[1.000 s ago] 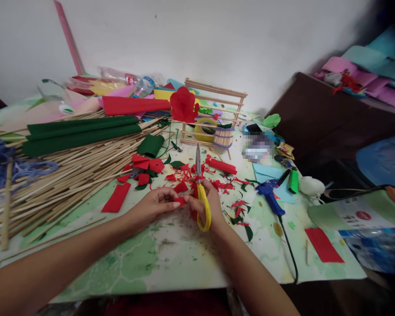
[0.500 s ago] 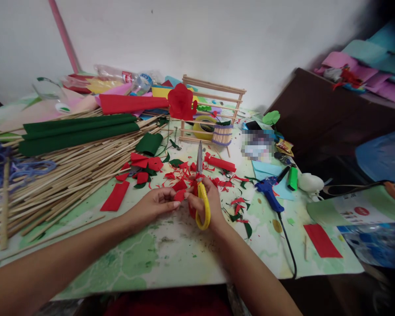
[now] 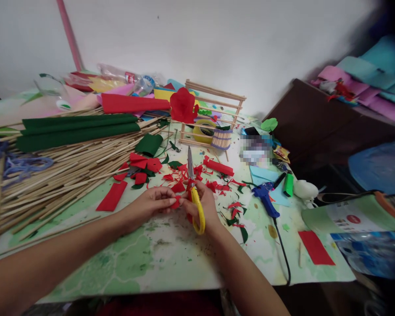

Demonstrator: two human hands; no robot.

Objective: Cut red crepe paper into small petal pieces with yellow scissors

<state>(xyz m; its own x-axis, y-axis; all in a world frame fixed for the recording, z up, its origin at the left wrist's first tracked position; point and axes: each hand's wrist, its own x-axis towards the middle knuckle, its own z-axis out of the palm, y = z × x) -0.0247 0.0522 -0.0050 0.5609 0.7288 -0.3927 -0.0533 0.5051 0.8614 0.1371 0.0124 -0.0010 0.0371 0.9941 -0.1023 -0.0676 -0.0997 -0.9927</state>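
Note:
My left hand [image 3: 158,202] pinches a small red felt piece [image 3: 175,202] between thumb and fingers. Close beside it, my right hand [image 3: 204,204] is closed round scissors [image 3: 198,210] with yellow and red handles. The blades point away from me and look shut. My right fingertips meet the left ones at the red piece; whether they grip it too I cannot tell. Red felt scraps [image 3: 171,177] lie scattered just beyond both hands, with some dark green snippets among them.
A bundle of thin wooden sticks [image 3: 72,171] covers the left side, with green felt [image 3: 79,129] on it. A stick frame with a red felt flower [image 3: 183,105] stands behind. To the right lie a blue glue gun [image 3: 266,197], a green lighter [image 3: 288,184] and a red felt strip [image 3: 316,248].
My right hand and the scissors have shifted a little left, and the blades tilt slightly more to the left. The view has turned slightly. The red piece stays between my fingers.

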